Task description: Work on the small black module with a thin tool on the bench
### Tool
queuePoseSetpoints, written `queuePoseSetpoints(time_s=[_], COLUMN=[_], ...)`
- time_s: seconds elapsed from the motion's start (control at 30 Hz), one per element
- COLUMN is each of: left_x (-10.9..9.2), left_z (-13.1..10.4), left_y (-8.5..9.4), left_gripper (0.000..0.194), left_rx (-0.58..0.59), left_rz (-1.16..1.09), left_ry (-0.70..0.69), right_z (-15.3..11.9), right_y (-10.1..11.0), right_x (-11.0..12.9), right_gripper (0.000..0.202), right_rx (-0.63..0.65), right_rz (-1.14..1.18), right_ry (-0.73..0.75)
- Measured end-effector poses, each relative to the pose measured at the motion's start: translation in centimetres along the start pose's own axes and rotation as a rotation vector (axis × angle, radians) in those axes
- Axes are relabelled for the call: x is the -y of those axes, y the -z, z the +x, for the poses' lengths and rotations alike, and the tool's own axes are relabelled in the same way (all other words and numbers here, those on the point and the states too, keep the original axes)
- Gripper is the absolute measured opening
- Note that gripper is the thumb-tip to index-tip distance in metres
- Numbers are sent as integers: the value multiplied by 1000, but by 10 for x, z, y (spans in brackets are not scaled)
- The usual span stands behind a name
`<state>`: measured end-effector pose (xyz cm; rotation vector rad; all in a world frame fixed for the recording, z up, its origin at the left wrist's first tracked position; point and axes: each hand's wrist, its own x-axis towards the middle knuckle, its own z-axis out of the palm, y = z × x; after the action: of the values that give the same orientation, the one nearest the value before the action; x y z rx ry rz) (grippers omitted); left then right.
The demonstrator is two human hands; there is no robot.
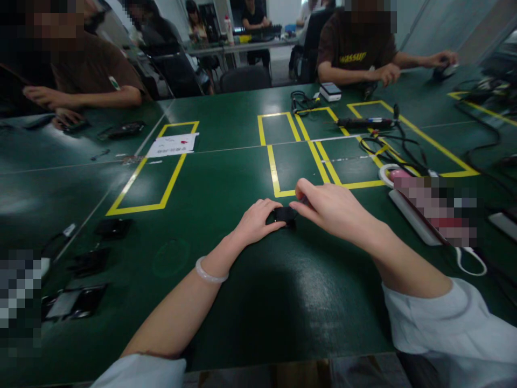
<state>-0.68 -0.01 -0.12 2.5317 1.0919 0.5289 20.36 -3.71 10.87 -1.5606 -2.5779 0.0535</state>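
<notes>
A small black boxy part (285, 214) rests on the green table in front of me. My left hand (258, 218), with a pale bangle on its wrist, grips this part between thumb and fingers from the left. On the other side, my right hand (329, 207) is closed in a pinch close to the part's right edge. A thin dark sliver shows at those fingertips, too small and blurred to name.
Yellow tape (299, 192) marks rectangles on the table (242, 302). Several black parts (113, 228) lie at left, near a white paper label (173, 144). Rightward are a black pen-like tool (365, 123), cables (404, 153) and a pinkish phone-like item (436, 213). Co-workers sit opposite.
</notes>
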Motion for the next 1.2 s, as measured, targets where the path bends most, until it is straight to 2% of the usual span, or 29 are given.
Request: queuePoseSetpoints(time_s=[0.13, 0.4, 0.6, 0.83, 0.97, 1.2], left_x=[0, -1, 0, 0, 0, -1], left_z=[0, 0, 0, 0, 0, 0], left_y=[0, 1, 0, 0, 0, 2], left_gripper=[38, 37, 38, 37, 39, 37], left_rx=[-3, -4, -9, -6, -4, 3], left_rz=[-4, -3, -12, -9, -5, -10], left_ry=[3, -6, -5, -6, -4, 3], right_z=[1, -1, 1, -1, 0, 0], right_y=[-1, 2, -1, 1, 0, -1], right_x=[0, 1, -1, 1, 0, 0], right_gripper=[24, 20, 23, 19, 25, 19], right_rx=[-3, -17, -6, -11, 5, 1], right_rz=[-72, -12, -88, -12, -38, -21], right_ry=[-17, 7, -7, 30, 21, 25])
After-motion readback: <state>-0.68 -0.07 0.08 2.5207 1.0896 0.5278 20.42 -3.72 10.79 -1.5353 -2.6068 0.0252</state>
